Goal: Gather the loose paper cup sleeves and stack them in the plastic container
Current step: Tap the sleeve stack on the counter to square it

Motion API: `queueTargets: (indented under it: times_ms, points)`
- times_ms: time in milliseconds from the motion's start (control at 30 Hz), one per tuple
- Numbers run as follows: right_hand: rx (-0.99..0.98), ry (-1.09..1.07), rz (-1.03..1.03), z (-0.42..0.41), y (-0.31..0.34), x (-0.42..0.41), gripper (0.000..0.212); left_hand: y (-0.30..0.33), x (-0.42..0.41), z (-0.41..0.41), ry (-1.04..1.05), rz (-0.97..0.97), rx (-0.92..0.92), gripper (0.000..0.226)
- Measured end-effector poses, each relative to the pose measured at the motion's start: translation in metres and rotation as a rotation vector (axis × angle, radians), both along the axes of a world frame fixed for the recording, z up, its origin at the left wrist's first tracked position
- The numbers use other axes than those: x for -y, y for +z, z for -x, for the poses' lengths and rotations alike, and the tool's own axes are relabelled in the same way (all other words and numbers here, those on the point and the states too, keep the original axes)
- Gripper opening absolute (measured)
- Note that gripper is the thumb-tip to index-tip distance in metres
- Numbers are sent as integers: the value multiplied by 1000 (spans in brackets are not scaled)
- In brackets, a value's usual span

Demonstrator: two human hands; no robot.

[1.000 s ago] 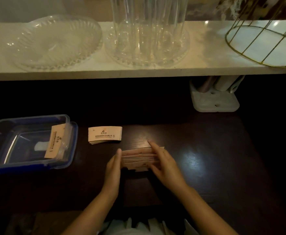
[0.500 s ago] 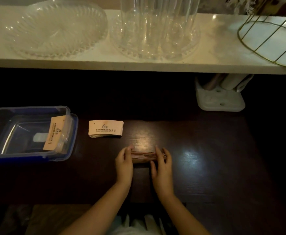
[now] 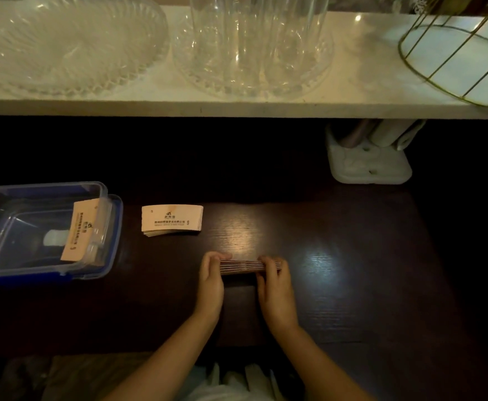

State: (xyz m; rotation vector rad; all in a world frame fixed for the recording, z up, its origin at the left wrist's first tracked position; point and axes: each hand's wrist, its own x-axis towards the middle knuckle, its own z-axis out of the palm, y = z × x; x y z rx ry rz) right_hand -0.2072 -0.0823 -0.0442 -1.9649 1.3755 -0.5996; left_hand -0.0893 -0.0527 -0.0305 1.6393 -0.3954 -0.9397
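At the far left we see the clear rectangular plastic container with a blue rim (image 3: 112, 227) sitting on the dark wooden table (image 3: 352, 285). Inside it, a few tan paper cup sleeves (image 3: 79, 231) lean on edge against its right wall, printed side facing us.

Just to the right of the container, apart from it, lies a small flat stack of tan paper cup sleeves with dark print (image 3: 172, 219), its curved long edges running left to right.

Nearer to us, around the middle of the table, we hold a bundle of tan paper cup sleeves stood on edge (image 3: 245, 266), so that only the thin, striped edges show as a tight, even band. Our left hand (image 3: 211, 280) clasps the left end of the bundle, fingers curled over the top, and our right hand (image 3: 274, 285) clasps the right end in the same way; both hands are closed on the bundle, pressing it between them. Both bare forearms reach in from the bottom edge, angled inward toward the bundle, wrists low over the table.

Above, the pale stone shelf (image 3: 352, 82) carries a cut-glass plate (image 3: 63, 47), a tall clear glass vase (image 3: 254, 44) and, at the right, a gold wire basket (image 3: 454, 62).
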Motion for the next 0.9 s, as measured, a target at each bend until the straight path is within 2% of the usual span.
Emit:
queueTargets:
  times_ms: [133,233,267,300,367,467,600,733,833,900]
  points:
    - [-102,63,-29,1,4,9,32,8,-1,-15,-16,-57,-101,19]
    - [18,-72,-60,-15,19,10,31,21,-2,-13,25,-71,-226,75]
    - [59,-100,-84,-22,24,10,31,27,0,-6,-8,-42,-297,84]
    - [97,-104,-110,-27,29,9,31,33,2,1,-52,-2,-348,83]
    - [136,-86,-147,-38,39,5,28,47,7,9,-61,47,-385,64]
    - [55,-84,-44,-48,48,0,27,65,19,6,98,18,-429,40]
    - [-14,-68,-20,-52,51,-3,31,72,26,0,263,-17,-520,39]
    - [-17,38,46,-49,51,-5,32,72,21,-8,260,-54,-519,27]
    - [128,96,-67,-44,53,-6,37,72,18,-20,288,-33,-558,22]
    - [249,103,-169,-42,55,-3,29,72,14,-26,318,8,-586,27]
